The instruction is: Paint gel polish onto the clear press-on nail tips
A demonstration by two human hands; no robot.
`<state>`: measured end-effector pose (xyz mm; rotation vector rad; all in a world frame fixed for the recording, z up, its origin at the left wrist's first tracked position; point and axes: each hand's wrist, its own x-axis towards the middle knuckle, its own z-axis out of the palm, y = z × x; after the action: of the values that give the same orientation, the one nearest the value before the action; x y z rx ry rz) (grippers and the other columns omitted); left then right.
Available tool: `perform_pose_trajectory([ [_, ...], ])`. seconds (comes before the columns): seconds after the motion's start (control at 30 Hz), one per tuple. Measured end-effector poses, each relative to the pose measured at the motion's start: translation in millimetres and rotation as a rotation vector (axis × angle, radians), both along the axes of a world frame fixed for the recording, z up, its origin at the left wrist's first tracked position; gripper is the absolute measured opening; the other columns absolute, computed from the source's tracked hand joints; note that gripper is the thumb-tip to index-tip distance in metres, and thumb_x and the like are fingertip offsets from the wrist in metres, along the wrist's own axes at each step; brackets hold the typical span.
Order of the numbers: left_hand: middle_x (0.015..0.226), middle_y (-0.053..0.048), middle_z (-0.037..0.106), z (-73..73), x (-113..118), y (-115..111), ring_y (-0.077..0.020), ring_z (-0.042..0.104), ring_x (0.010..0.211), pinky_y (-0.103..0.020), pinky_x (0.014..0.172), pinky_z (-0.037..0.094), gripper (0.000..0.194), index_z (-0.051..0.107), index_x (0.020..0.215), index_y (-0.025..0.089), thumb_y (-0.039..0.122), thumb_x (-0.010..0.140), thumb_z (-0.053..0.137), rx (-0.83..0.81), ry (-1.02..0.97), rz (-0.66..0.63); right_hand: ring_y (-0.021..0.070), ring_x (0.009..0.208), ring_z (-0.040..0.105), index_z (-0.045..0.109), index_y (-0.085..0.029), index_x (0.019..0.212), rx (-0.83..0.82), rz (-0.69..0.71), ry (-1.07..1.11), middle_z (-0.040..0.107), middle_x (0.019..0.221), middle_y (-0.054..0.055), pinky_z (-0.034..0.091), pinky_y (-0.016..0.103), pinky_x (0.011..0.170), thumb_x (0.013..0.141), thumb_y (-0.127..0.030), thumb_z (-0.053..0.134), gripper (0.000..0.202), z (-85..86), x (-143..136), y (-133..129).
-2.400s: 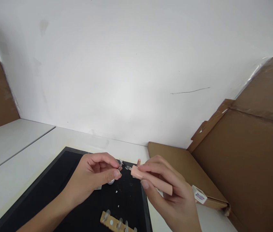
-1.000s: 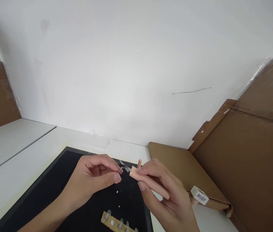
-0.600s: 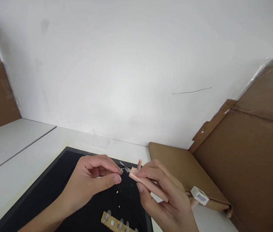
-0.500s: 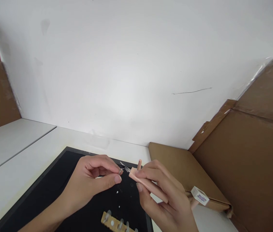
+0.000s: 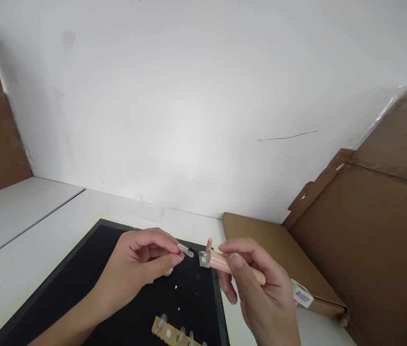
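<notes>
My left hand (image 5: 141,257) is closed in a pinch, thumb and forefinger on the end of a clear, elongated piece that looks like a false nail tip (image 5: 186,250). It points right, toward my right hand. My right hand (image 5: 257,283) grips a pink cylindrical tool (image 5: 221,262) between thumb and fingers, its near end aimed left. At that end a clear, blocky part (image 5: 203,259) shows; whether it belongs to the tool I cannot tell. A short pink stick (image 5: 209,244) rises just behind. A gap separates the tool from the nail tip.
Under the hands lies a black mat (image 5: 80,269) with small white bits. A tan strip (image 5: 169,334) bearing several clear nail-shaped pieces is at the bottom. A small white box (image 5: 302,294) sits right, beside a flat cardboard box (image 5: 261,230). A white wall (image 5: 189,120) stands behind.
My right hand has shifted right and turned the pink tool, drawing its end away from my left fingers. The nail tip now shows more clearly in my left pinch.
</notes>
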<state>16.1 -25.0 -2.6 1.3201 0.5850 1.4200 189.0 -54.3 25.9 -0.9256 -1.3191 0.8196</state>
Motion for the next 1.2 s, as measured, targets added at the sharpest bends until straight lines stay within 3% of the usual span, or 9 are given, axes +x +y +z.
perform_pose_trajectory([
  [0.43,0.077,0.004,0.073,2.5,1.2,-4.7,-0.0101,0.068,0.073,-0.014,0.064,0.054,0.021,0.073,0.073,0.026,0.006,0.071,0.070,0.116,0.120,0.096,0.0042,0.032,0.039,0.060,-0.018,0.069,-0.115,0.046,-0.070,0.051,0.042,-0.006,0.029,0.016,0.035,0.083,-0.046,0.057,0.032,5.0,-3.4,0.7],
  [0.53,0.076,0.003,0.074,5.4,1.9,-6.2,-0.0115,0.069,0.075,-0.015,0.065,0.055,0.021,0.073,0.073,0.025,0.005,0.070,0.069,0.202,0.175,0.172,0.0050,0.031,0.040,0.059,-0.018,0.069,-0.110,0.054,-0.106,0.051,0.042,-0.005,0.030,0.016,0.035,0.084,-0.046,0.055,0.032,4.5,-2.5,1.4],
  [0.7,0.075,0.000,0.075,8.4,2.0,-7.9,-0.0131,0.071,0.072,-0.016,0.064,0.056,0.022,0.072,0.072,0.020,0.000,0.070,0.066,0.403,0.268,0.304,0.0057,0.032,0.040,0.059,-0.018,0.066,-0.070,-0.048,-0.124,0.050,0.042,-0.006,0.030,0.017,0.036,0.084,-0.042,0.055,0.030,5.6,-5.5,-2.5],
  [0.9,0.075,-0.003,0.074,8.2,2.0,-8.2,-0.0128,0.070,0.069,-0.015,0.063,0.056,0.020,0.071,0.070,0.017,-0.002,0.071,0.064,0.571,0.332,0.378,0.0053,0.032,0.038,0.059,-0.019,0.065,-0.015,-0.078,-0.160,0.049,0.041,-0.006,0.027,0.018,0.037,0.084,-0.035,0.054,0.026,6.2,-7.1,-4.7],
  [1.07,0.075,-0.002,0.075,7.8,0.4,-8.2,-0.0128,0.070,0.069,-0.016,0.063,0.056,0.022,0.072,0.071,0.018,-0.002,0.071,0.064,0.521,0.298,0.334,0.0054,0.033,0.039,0.060,-0.018,0.064,-0.015,-0.048,-0.113,0.049,0.042,-0.006,0.028,0.018,0.037,0.083,-0.038,0.058,0.027,6.8,-7.4,-5.1],
  [1.2,0.075,0.001,0.074,4.4,-0.9,-7.3,-0.0125,0.069,0.071,-0.017,0.062,0.055,0.023,0.073,0.073,0.023,0.001,0.070,0.067,0.290,0.174,0.203,0.0049,0.031,0.036,0.063,-0.020,0.075,-0.058,0.024,0.096,0.050,0.042,-0.007,0.025,0.018,0.035,0.081,-0.049,0.060,0.029,9.4,-2.0,-3.1],
])
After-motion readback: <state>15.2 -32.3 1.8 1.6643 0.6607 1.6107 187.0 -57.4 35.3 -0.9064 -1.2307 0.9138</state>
